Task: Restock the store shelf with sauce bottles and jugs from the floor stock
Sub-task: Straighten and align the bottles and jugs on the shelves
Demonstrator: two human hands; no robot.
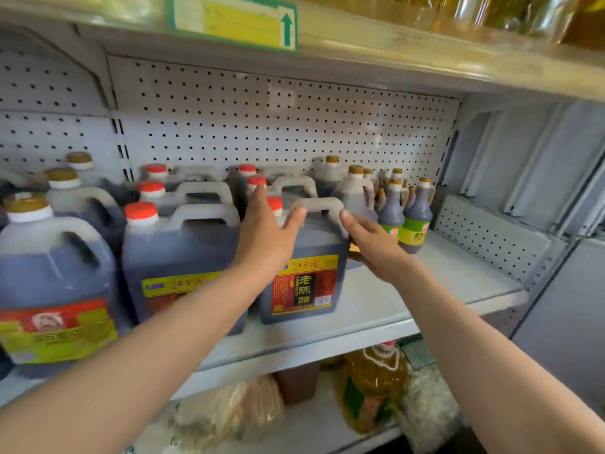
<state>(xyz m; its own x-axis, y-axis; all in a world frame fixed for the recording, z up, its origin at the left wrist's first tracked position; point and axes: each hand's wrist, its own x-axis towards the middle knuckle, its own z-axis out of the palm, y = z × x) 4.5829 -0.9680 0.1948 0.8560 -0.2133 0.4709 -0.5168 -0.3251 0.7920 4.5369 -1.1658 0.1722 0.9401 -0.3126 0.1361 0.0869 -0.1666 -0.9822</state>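
A dark vinegar jug (307,283) with a red cap and a red-and-yellow label stands at the front of the white shelf (376,309). My left hand (265,234) lies flat against its upper left side, fingers straight, thumb near the jug's handle. My right hand (373,240) touches the jug's upper right corner with straight fingers. Another red-capped jug (176,250) stands just left of it, with more behind. Small gold-capped sauce bottles (412,217) stand in a group to the right.
Big gold-capped jugs (55,283) fill the shelf's left end. A pegboard back wall (278,119) closes the rear, and an upper shelf (393,50) hangs overhead. Below, an oil bottle (373,385) and bagged goods sit on the lower shelf. Bare shelf lies right of the small bottles.
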